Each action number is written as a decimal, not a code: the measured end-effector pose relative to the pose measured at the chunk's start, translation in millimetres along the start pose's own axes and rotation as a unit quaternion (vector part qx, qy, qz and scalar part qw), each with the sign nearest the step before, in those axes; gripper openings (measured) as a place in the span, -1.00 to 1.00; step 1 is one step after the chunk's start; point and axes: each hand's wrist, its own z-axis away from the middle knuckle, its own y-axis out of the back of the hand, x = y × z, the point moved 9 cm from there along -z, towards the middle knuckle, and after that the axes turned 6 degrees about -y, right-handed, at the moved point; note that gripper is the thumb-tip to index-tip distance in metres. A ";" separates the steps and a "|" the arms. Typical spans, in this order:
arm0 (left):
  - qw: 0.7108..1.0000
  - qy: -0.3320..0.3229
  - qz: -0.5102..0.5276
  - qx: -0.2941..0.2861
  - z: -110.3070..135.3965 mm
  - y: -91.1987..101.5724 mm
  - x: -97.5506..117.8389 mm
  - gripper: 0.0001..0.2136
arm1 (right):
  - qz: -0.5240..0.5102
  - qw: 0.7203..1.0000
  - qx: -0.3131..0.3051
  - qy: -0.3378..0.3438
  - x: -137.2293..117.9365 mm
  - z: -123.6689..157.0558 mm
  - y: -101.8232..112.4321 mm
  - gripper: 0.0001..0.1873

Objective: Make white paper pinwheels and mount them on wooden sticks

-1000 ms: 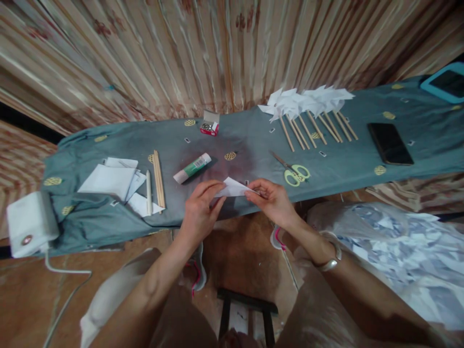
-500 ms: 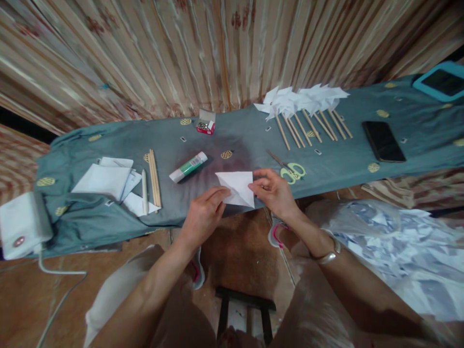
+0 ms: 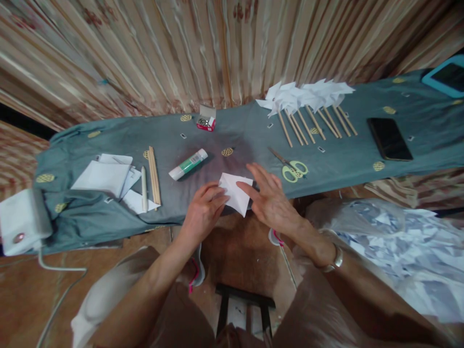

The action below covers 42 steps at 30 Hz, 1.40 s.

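A small white folded paper (image 3: 235,194) is held over the front edge of the cloth-covered table. My left hand (image 3: 203,209) pinches its left side between thumb and fingers. On the paper's right side, my right hand (image 3: 271,200) has its fingers stretched out and apart, with the thumb reaching over the paper's face. Behind the left hand lies a green-and-white glue stick (image 3: 188,165). Green-handled scissors (image 3: 290,166) rest just beyond the right hand.
Paper pinwheels (image 3: 304,98) on wooden sticks lie at the back right, near a black phone (image 3: 389,138). A red box of pins (image 3: 206,121) stands at the back. Paper sheets (image 3: 103,178) and loose sticks (image 3: 153,176) are left. A bag of paper scraps (image 3: 402,256) sits lower right.
The paper has turned and its right corner now points downward. My right hand has gone from pinching the right edge to stretched fingers. The left hand keeps its pinch.
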 end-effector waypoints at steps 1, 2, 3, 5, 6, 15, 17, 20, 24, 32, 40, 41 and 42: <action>1.000 -0.004 -0.005 0.001 0.6 0.4 0.3 -0.83 | 0.009 1.000 -0.007 0.019 -4.3 0.9 -1.4 -0.45; 1.000 -0.008 -0.008 0.002 1.2 0.8 1.0 -0.84 | 0.014 0.999 -0.011 0.035 -7.5 1.5 -2.7 -0.52; 1.000 -0.014 -0.011 0.003 1.9 1.2 2.0 -0.84 | 0.016 0.999 -0.012 0.045 -9.0 1.9 -3.6 -0.60; 1.000 -0.020 -0.016 0.001 3.8 1.7 2.9 -0.84 | 0.006 0.999 -0.012 0.048 -7.4 1.7 -5.4 -0.74; 1.000 -0.019 -0.018 -0.002 4.9 1.8 2.7 -0.84 | -0.009 0.999 -0.014 0.044 -4.9 1.3 -6.5 -0.76; 0.996 0.077 0.049 -0.013 12.4 2.4 -13.4 -0.79 | -0.214 0.972 -0.038 -0.086 25.8 -11.1 -15.8 -0.84; 0.993 0.099 0.061 -0.011 13.1 1.7 -17.0 -0.79 | -0.222 0.966 -0.035 -0.125 31.4 -14.5 -18.0 -0.86; 0.991 0.119 0.065 -0.019 13.8 -0.4 -20.5 -0.79 | -0.223 0.958 -0.032 -0.176 38.3 -19.3 -21.0 -0.88; 0.990 0.130 0.052 -0.031 14.7 -2.3 -23.3 -0.81 | -0.212 0.954 -0.039 -0.210 41.3 -26.1 -24.9 -0.88; 0.991 0.130 -0.027 -0.022 11.4 4.6 -18.8 -0.65 | -0.158 0.957 -0.056 -0.236 41.8 -32.2 -27.0 -0.89; 0.989 -0.039 -0.108 -0.098 9.5 -21.3 33.9 -0.55 | -0.117 0.967 -0.062 -0.218 37.8 -35.6 -29.0 -0.86; 0.987 -0.036 -0.113 -0.105 10.9 -25.8 33.9 -0.56 | -0.115 0.967 -0.063 -0.221 37.9 -35.7 -29.0 -0.86; 0.986 -0.032 -0.116 -0.112 12.1 -29.6 33.2 -0.56 | -0.113 0.966 -0.064 -0.223 38.0 -35.8 -28.9 -0.86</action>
